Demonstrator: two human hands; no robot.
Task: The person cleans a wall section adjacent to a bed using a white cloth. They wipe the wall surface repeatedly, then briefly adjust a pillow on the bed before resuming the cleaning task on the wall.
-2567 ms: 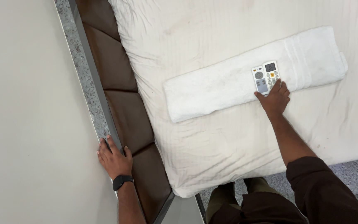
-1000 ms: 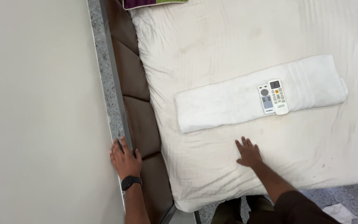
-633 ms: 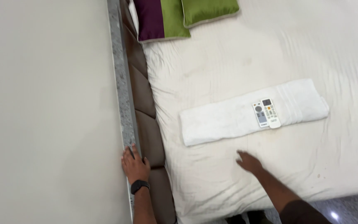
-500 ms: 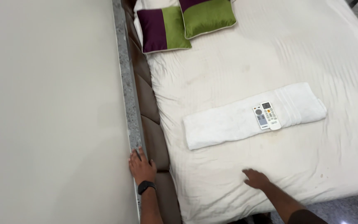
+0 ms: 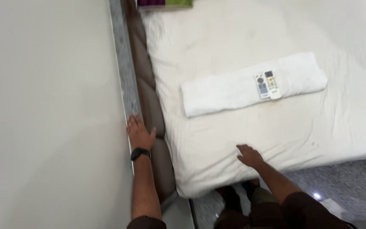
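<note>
- Head view: left hand (image 5: pixel 140 132), fingers spread, rests flat at lower left on the brown headboard (image 5: pixel 151 106).
- Right hand (image 5: pixel 249 155), open and empty, presses the white bed sheet (image 5: pixel 242 131) at lower centre.
- Two remotes (image 5: pixel 268 85) lie on the folded towel (image 5: pixel 250 82), upper right, well apart from both hands.

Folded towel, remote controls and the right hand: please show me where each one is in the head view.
folded towel (image 5: pixel 221 91), head view, on its bare left half.
remote controls (image 5: pixel 267 84), head view, where the two lie side by side.
right hand (image 5: pixel 249 155), head view, on the back of the hand.
</note>
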